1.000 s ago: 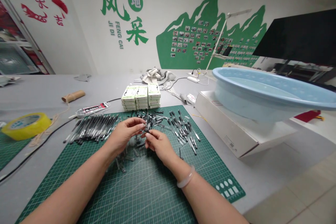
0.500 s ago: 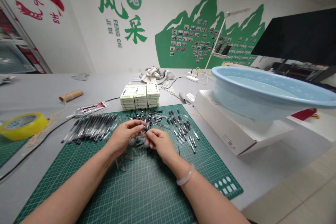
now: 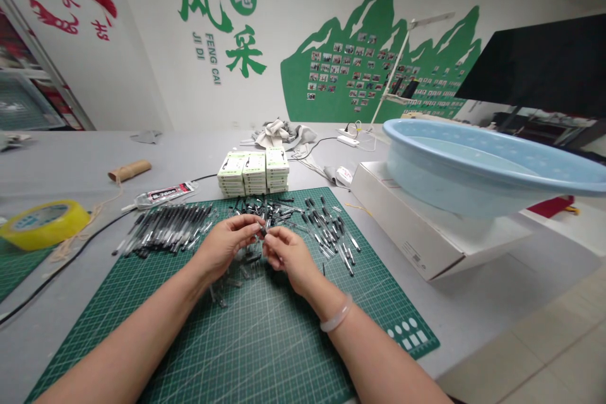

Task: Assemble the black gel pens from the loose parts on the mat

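My left hand [image 3: 231, 241] and my right hand [image 3: 288, 252] meet over the green cutting mat [image 3: 227, 353], fingertips pinched together on a small black pen part [image 3: 263, 231]. Most of that part is hidden by the fingers. Beyond the hands lies a loose heap of black and clear pen parts [image 3: 269, 207]. To the left, a row of assembled-looking black pens [image 3: 168, 227] lies side by side. Right of my right hand, black-and-clear pen pieces [image 3: 331, 230] are scattered. Some clear pieces [image 3: 220, 293] lie under my left wrist.
Small white-green boxes [image 3: 253, 173] are stacked behind the mat. A blue basin [image 3: 440, 177] rests on a white carton [image 3: 402, 221] at right. Yellow tape [image 3: 45, 225], a black cable [image 3: 71, 270], a plastic packet [image 3: 165, 196] and a brown tube [image 3: 130, 170] lie at left.
Both hands stay pinched together at nearly the same place, with only slight finger movement. The whole view has shifted very slightly.
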{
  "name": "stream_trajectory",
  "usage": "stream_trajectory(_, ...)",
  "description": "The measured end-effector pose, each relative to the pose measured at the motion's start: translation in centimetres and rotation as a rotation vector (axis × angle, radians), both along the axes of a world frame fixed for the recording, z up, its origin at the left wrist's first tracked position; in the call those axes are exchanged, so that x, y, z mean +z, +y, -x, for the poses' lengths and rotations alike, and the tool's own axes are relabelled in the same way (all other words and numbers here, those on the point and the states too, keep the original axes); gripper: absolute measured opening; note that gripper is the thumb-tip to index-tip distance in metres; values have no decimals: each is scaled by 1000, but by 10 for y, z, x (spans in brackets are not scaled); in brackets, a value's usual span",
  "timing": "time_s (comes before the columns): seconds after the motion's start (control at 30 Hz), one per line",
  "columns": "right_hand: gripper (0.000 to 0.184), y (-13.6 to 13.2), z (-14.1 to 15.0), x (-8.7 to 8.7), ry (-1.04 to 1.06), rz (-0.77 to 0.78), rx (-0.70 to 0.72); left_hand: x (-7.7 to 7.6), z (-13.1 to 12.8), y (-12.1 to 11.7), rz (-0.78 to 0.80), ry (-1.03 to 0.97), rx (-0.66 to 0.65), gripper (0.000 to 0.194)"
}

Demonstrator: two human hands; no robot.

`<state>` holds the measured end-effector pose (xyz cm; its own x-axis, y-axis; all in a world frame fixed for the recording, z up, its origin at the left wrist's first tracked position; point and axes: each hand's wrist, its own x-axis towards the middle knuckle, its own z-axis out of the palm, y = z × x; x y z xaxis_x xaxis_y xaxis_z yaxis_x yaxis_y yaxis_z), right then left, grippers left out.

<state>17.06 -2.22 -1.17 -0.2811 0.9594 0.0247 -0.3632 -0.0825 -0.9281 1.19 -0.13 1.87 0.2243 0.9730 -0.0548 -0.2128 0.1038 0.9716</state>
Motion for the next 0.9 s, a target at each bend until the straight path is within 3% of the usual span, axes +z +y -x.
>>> stream_trajectory(0.1,31,0,-1,1,-14,11,-27,0,0,0,3,-14,17,22)
stream_trajectory(0.27,35,-2,-1,4,-11,-2,89,0,1,0,-10,-56,-32,20)
stream_trajectory(0.43,32,0,-1,2,42,36,25,0,2,0,-3,-41,3,19)
stream_trajectory(0.9,34,-2,-3,4,35,-16,168,1,1,-2,-20,-118,-61,16)
